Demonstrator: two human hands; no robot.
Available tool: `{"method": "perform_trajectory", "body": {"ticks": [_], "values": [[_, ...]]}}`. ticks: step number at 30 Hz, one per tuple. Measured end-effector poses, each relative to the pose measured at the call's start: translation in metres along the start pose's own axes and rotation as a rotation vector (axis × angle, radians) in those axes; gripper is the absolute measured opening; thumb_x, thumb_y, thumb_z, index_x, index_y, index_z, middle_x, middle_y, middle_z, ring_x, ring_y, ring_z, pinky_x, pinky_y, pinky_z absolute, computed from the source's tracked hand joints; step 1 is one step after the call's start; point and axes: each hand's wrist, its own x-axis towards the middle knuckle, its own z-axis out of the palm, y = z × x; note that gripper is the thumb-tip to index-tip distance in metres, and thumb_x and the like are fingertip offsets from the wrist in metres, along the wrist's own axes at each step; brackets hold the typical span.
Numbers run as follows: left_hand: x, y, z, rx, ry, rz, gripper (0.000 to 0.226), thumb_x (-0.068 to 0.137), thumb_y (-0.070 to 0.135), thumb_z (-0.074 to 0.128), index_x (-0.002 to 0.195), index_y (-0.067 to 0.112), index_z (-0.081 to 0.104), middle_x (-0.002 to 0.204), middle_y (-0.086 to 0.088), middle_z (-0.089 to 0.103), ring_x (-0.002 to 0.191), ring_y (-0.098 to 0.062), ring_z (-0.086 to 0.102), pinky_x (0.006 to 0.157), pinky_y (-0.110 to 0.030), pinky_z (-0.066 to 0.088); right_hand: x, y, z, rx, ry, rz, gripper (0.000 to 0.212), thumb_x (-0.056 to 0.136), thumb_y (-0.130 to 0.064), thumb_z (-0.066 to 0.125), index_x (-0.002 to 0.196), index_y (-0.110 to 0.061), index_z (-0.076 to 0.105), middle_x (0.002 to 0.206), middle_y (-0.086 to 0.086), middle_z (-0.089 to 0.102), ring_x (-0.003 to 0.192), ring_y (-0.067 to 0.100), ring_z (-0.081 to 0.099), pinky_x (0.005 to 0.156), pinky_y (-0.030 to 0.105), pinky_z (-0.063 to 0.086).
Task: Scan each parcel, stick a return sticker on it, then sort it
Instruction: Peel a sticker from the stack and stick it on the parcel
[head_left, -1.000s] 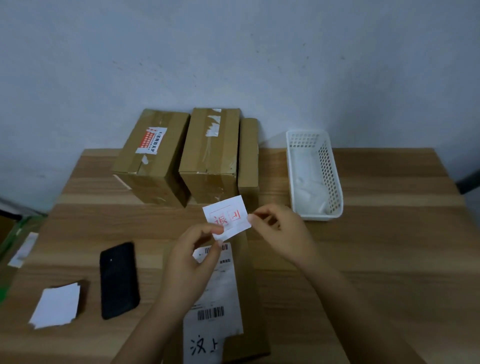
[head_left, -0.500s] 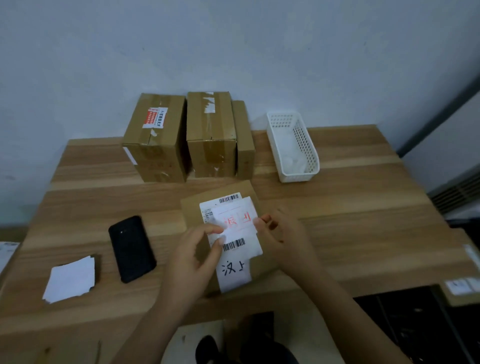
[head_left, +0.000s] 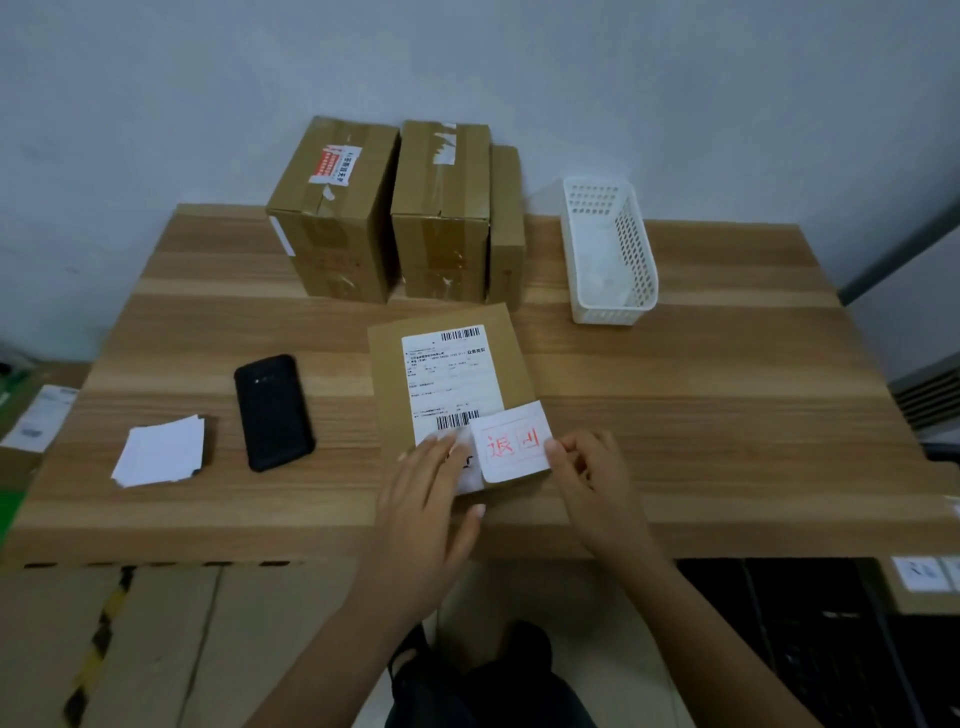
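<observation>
A flat brown parcel (head_left: 514, 358) with a white shipping label (head_left: 449, 382) lies on the wooden table (head_left: 701, 395) near its front edge. A white return sticker (head_left: 514, 441) with red characters sits over the parcel's near right corner. My right hand (head_left: 587, 473) pinches the sticker's right edge. My left hand (head_left: 431, 488) lies flat with straight fingers on the parcel's near end, just left of the sticker, and covers the label's lower part.
Three brown boxes (head_left: 441, 208) stand at the back against the wall, beside a white perforated basket (head_left: 610, 249). A black phone (head_left: 272, 410) and a stack of white stickers (head_left: 161, 452) lie to the left. Cardboard boxes (head_left: 104, 649) sit on the floor below.
The sticker has come down from mid-air to the parcel's near right corner. My left hand released it and now lies flat on the parcel. The camera view pulled back.
</observation>
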Motion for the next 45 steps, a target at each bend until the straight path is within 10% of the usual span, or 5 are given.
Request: {"method": "perform_trajectory", "body": {"ticks": [16, 23, 26, 35, 45], "values": [[-0.008, -0.002, 0.028, 0.289, -0.103, 0.121, 0.061, 0.094, 0.042, 0.041, 0.147, 0.013, 0.039, 0.155, -0.001, 0.034, 0.144, -0.021, 0.028, 0.114, -0.044, 0.021, 0.004, 0.025, 0.003, -0.101, -0.014, -0.054, 0.02, 0.096, -0.033, 0.055, 0.083, -0.019, 0.061, 0.089, -0.011, 0.047, 0.084, 0.012, 0.053, 0.084, 0.043, 0.046], [0.003, 0.006, 0.019, 0.262, -0.014, 0.096, 0.047, 0.097, 0.04, 0.038, 0.128, 0.015, 0.062, 0.138, 0.0, 0.056, 0.13, -0.021, 0.049, 0.106, -0.039, 0.032, 0.01, 0.018, -0.001, -0.528, 0.187, -0.108, 0.036, 0.085, -0.047, 0.065, 0.069, -0.019, 0.049, 0.082, -0.002, 0.047, 0.079, 0.018, 0.044, 0.075, 0.034, 0.033], [0.022, 0.01, 0.016, 0.158, 0.068, 0.091, 0.038, 0.099, 0.037, 0.043, 0.114, 0.013, 0.068, 0.125, 0.0, 0.064, 0.119, -0.02, 0.057, 0.098, -0.033, 0.041, 0.017, 0.02, -0.007, -0.427, 0.151, -0.334, 0.018, 0.085, -0.038, 0.065, 0.088, -0.02, 0.061, 0.096, -0.002, 0.057, 0.088, 0.022, 0.053, 0.076, 0.034, 0.037], [0.031, -0.013, 0.046, 0.468, -0.051, 0.255, 0.054, 0.102, 0.037, 0.028, 0.146, 0.008, 0.039, 0.152, -0.007, 0.039, 0.14, -0.02, 0.037, 0.112, -0.037, 0.027, 0.04, 0.058, 0.007, -0.678, -0.109, -0.744, 0.058, 0.102, -0.052, 0.023, 0.141, -0.018, 0.048, 0.151, -0.003, 0.039, 0.142, 0.018, 0.029, 0.115, 0.04, 0.015], [0.033, -0.003, 0.035, 0.37, -0.117, 0.188, 0.055, 0.099, 0.037, 0.033, 0.145, 0.008, 0.04, 0.151, -0.008, 0.039, 0.139, -0.022, 0.038, 0.113, -0.037, 0.025, 0.034, 0.055, 0.007, -0.562, -0.237, -0.617, 0.06, 0.101, -0.056, 0.023, 0.148, -0.021, 0.034, 0.158, -0.007, 0.02, 0.144, 0.008, 0.022, 0.115, 0.038, 0.014]]}}
